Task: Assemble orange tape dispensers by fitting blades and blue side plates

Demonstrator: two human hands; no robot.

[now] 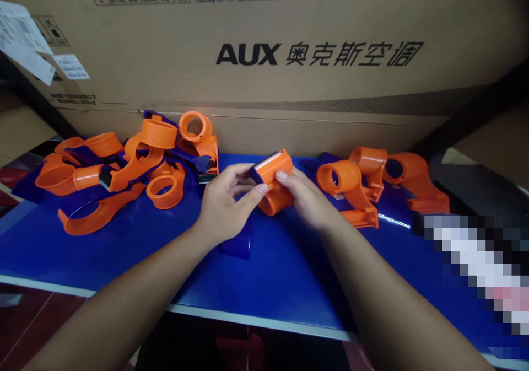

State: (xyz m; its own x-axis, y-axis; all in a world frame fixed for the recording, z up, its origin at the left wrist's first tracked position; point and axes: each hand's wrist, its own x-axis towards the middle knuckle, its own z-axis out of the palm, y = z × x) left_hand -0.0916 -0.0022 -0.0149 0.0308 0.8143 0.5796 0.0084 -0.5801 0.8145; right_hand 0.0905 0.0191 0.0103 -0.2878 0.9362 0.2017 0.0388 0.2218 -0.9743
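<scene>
Between my hands, above the blue tabletop (285, 283), is an orange and dark blue tape dispenser (273, 167). Its toothed cutting edge faces up and to the left, and its round orange hub hangs below. My left hand (225, 205) grips the dispenser from the left, thumb near the lower corner of the cutter end. From the right, my right hand (308, 197) holds the orange body, with the thumb pressed on its face. A dark blue flat part (237, 244) shows under my left hand; whether it joins the dispenser I cannot tell.
A pile of orange and blue tape dispensers (159, 134) lies at the left. Several more dispensers (345, 178) lie at the right. Behind the table stands a large cardboard box (165, 57). The table's pale front edge (256, 318) runs below my forearms.
</scene>
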